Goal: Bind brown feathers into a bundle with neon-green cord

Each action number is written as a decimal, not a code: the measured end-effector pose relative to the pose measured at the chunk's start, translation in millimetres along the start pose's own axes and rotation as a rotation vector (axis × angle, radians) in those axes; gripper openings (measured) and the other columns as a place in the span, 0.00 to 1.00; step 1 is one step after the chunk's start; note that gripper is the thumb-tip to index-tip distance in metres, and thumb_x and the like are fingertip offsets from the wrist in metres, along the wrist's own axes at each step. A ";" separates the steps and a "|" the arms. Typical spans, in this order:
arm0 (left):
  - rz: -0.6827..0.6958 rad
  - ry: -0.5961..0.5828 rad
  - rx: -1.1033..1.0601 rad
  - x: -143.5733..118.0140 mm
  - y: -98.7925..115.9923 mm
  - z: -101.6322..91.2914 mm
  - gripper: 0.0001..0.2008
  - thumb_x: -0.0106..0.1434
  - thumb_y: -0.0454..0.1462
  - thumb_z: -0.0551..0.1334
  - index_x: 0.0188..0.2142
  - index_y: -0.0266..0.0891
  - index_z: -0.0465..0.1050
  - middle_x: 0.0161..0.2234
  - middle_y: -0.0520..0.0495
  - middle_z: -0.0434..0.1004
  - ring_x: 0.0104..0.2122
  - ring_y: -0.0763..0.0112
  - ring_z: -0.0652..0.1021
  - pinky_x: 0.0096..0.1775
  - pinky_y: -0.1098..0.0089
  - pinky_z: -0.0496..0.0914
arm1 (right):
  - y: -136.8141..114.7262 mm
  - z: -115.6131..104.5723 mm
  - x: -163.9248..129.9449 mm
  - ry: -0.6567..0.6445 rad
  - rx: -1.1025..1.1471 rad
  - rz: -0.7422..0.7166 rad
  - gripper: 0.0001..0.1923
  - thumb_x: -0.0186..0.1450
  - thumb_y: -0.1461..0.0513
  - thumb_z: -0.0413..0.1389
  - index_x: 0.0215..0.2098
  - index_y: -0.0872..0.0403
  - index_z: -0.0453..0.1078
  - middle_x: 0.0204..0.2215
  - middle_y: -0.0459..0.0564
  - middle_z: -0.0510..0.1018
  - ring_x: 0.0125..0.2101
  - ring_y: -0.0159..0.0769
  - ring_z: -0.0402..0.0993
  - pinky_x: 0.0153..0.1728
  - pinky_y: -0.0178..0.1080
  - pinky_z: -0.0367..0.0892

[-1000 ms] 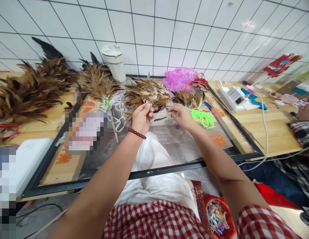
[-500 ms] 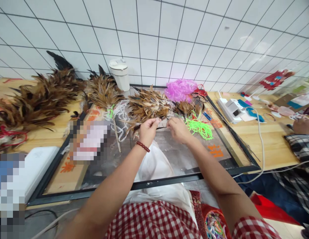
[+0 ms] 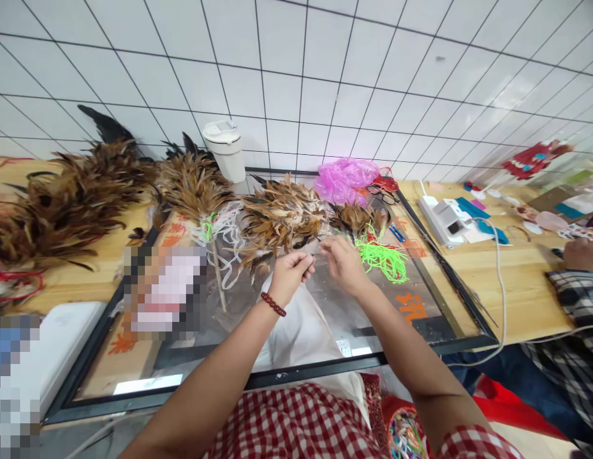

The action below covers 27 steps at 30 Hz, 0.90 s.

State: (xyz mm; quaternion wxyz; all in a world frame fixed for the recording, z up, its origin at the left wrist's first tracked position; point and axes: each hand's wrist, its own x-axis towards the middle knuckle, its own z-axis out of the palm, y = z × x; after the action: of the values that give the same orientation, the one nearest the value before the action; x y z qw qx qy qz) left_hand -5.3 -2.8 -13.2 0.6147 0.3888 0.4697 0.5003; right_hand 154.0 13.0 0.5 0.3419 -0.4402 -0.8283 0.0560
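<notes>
Hands: left hand (image 3: 289, 275) and right hand (image 3: 342, 262) meet above the glass panel (image 3: 335, 306), fingertips nearly touching, just in front of the middle feather bundle (image 3: 280, 220).
Grip, left: fingers curled and pressed together on something thin and dark; what it is cannot be made out.
Grip, right: fingers bunched towards the left hand's; whether they pinch anything cannot be told.
Wrist: dark red bead bracelet (image 3: 273, 304) on the left.
Edges: panel has a black frame (image 3: 296, 375), its near bar running across close to the person's lap; right bar slants back past the green cord (image 3: 382, 258).
Open room: bare glass lies between the hands and the near bar; behind the hands feathers crowd the space.
Tabletop: pale wood (image 3: 526, 280), a white cable (image 3: 502, 268) looping over its right part.
Hidden: blurred patches cover things at left; a co-worker's hand (image 3: 582, 253) and checked sleeve are cut off at the right edge.
Textures: feathers brown, glossy, spiky; pink plastic (image 3: 347, 180) crinkled and sheer; white cup (image 3: 224, 150) smooth, against the tiled wall.
</notes>
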 end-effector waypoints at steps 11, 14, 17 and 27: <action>-0.131 -0.179 -0.135 -3.2 2.3 -3.9 0.15 0.47 0.44 0.71 0.22 0.34 0.73 0.18 0.51 0.71 0.16 0.82 0.66 0.18 0.78 0.55 | 0.9 4.7 0.6 -0.150 0.782 0.290 0.12 0.63 0.53 0.57 0.38 0.52 0.75 0.33 0.48 0.77 0.36 0.34 0.73 0.42 0.40 0.68; -0.160 -0.210 -0.159 -3.6 3.1 -2.5 0.16 0.47 0.45 0.71 0.26 0.33 0.75 0.21 0.48 0.74 0.18 0.79 0.70 0.20 0.77 0.60 | 0.7 7.0 -0.6 -0.124 0.836 0.367 0.14 0.63 0.51 0.57 0.31 0.54 0.72 0.27 0.46 0.75 0.30 0.32 0.71 0.37 0.38 0.68; -0.152 -0.176 -0.246 -3.8 3.6 1.4 0.20 0.47 0.47 0.71 0.34 0.34 0.77 0.27 0.46 0.78 0.25 0.73 0.76 0.27 0.73 0.68 | 0.0 7.5 -1.5 -0.086 0.841 0.447 0.16 0.64 0.50 0.55 0.30 0.54 0.70 0.22 0.44 0.72 0.24 0.31 0.69 0.31 0.37 0.67; -0.084 -0.046 -0.092 -6.0 1.1 3.8 0.13 0.47 0.42 0.70 0.24 0.34 0.75 0.19 0.49 0.73 0.18 0.77 0.71 0.22 0.73 0.65 | -3.3 -3.8 3.3 -0.048 0.476 0.266 0.08 0.65 0.58 0.55 0.33 0.54 0.73 0.29 0.47 0.75 0.31 0.32 0.70 0.35 0.36 0.65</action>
State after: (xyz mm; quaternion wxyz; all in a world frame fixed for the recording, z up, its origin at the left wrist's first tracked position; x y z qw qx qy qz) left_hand -2.2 -8.5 -10.1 0.6629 0.3515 0.4480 0.4861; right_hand 152.9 12.7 6.5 0.4058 -0.4510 -0.7345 0.3039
